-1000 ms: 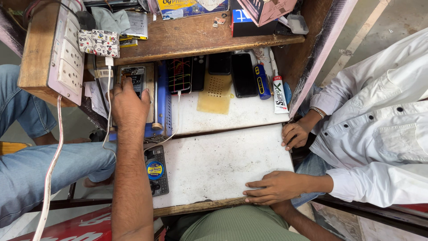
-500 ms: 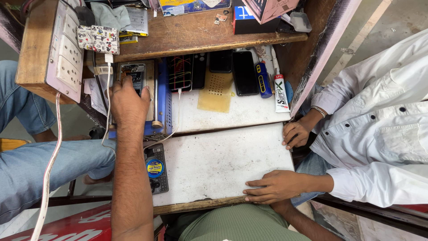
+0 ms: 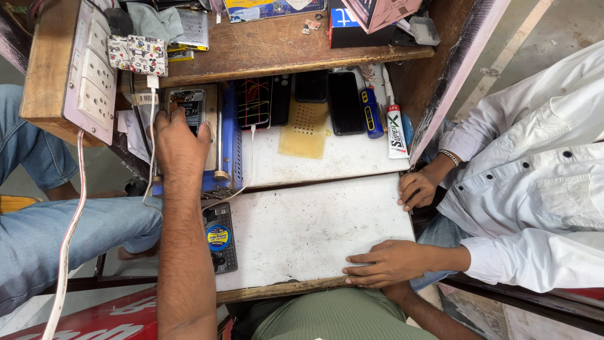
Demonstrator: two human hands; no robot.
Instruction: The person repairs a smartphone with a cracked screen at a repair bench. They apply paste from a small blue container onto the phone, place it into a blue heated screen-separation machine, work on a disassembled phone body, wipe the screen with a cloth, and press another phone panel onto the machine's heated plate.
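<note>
Left hand (image 3: pixel 181 141) flat on one opened phone (image 3: pixel 187 107), three dark phones (image 3: pixel 344 101) beside

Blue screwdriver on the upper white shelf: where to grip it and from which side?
Take the blue screwdriver around the middle of its thick handle, coming from above. It lies flat between the black phone and the glue tube, so fingers get little room at its sides; a narrow pinch looks safest.

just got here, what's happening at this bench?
The wearer's left hand rests on an opened phone lying on a blue machine at the bench's left; the right hand is hidden. A person in a white shirt rests both hands on the white worktop's right edge. More phones and a glue tube lie behind.
</note>
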